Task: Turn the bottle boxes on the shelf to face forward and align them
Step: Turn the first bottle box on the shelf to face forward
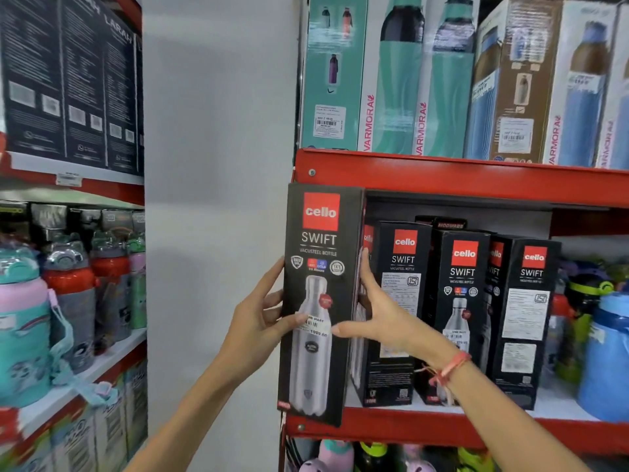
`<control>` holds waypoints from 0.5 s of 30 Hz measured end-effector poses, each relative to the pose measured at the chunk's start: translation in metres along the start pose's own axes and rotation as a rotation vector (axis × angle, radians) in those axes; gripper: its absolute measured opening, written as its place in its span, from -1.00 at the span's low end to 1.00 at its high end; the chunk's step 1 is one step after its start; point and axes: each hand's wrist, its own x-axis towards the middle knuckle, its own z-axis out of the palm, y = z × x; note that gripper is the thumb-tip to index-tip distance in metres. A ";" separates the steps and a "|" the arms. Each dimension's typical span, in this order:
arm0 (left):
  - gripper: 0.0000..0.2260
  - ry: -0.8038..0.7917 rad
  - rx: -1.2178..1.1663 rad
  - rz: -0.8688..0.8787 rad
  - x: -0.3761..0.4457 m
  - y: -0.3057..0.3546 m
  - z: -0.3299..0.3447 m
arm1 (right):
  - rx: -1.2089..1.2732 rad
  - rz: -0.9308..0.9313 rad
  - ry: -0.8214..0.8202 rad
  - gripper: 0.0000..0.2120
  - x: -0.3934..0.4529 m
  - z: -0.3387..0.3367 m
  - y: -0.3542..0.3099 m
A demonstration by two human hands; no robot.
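I hold a tall black Cello Swift bottle box (318, 260) upright in front of the left end of the red shelf (476, 180), its printed front with a steel bottle picture facing me. My left hand (263, 318) grips its left edge, thumb on the price sticker. My right hand (381, 315) grips its right edge. Three more black Swift boxes stand on the shelf board: one (401, 267) shows a text side, one (459, 277) shows its front, one (529, 301) shows a text side, each slightly angled.
Teal and blue Varmora boxes (401, 80) fill the shelf above. Blue and green bottles (606, 352) stand right of the Swift boxes. A second rack on the left holds coloured kids' bottles (71, 294) and dark boxes (68, 80). A white wall separates the racks.
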 end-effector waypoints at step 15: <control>-0.21 0.095 0.280 -0.085 0.019 -0.038 0.048 | -0.091 0.062 0.299 -0.13 0.028 0.028 0.032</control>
